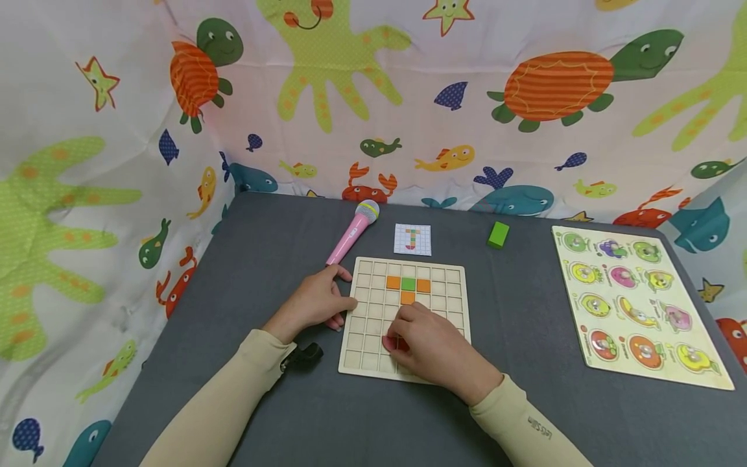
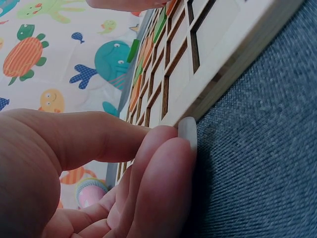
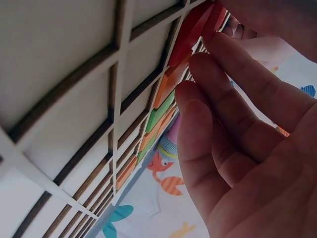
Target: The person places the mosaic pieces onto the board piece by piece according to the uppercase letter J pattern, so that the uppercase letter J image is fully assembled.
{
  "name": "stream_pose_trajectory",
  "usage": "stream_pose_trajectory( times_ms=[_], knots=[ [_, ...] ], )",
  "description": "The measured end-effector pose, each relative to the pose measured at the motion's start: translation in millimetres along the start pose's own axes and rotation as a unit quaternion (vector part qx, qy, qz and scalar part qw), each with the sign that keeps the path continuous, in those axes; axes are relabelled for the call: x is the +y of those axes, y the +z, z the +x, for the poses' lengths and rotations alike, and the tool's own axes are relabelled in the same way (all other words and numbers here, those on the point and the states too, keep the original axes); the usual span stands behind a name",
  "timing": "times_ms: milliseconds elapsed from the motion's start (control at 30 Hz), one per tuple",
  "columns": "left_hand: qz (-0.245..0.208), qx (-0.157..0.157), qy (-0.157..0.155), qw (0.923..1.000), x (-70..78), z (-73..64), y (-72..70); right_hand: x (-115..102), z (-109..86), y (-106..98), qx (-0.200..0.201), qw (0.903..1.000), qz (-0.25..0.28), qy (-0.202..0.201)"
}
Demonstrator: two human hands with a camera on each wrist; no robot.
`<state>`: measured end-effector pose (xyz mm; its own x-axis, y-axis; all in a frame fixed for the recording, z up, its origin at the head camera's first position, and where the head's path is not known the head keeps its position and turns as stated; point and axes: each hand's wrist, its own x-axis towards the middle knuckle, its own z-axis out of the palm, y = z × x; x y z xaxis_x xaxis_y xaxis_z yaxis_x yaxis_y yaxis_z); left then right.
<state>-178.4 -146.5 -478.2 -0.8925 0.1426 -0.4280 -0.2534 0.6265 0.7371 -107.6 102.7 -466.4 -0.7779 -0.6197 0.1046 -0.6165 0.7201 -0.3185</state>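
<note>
A wooden grid board (image 1: 362,337) lies flat on the table. Orange tiles (image 1: 423,286) flank a green tile (image 1: 408,285) in one row, with another orange tile just below the green one. My left hand (image 1: 315,299) grips the board's left edge, thumb at the rim. Over the board's lower middle, my right hand (image 1: 428,344) pinches a red tile (image 3: 216,20) between thumb and fingers, largely hidden by the hand. In the right wrist view, another red tile (image 3: 188,37) sits in a cell beside the fingertips.
A pattern card (image 1: 412,240) lies behind the board, with a pink toy microphone (image 1: 353,232) to its left. Right of the card lies a green block (image 1: 498,235). A fruit puzzle board (image 1: 633,331) occupies the right side. Printed cloth (image 1: 373,143) borders the grey table (image 1: 280,227).
</note>
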Motion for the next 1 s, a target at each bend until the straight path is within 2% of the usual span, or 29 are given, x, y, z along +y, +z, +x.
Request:
stream_pose_trajectory(
  times_ms=[533, 1000],
  knots=[
    [-0.002, 0.002, 0.008, 1.0000, -0.3, 1.1, -0.3, -0.1, -0.4, -2.5, -0.001, 0.9999, -0.013, 0.004],
    [0.004, 0.001, -0.003, 1.0000, -0.2, -1.5, -1.1, -1.0, -1.0, -0.7, 0.005, 0.9998, -0.010, 0.016]
  ],
)
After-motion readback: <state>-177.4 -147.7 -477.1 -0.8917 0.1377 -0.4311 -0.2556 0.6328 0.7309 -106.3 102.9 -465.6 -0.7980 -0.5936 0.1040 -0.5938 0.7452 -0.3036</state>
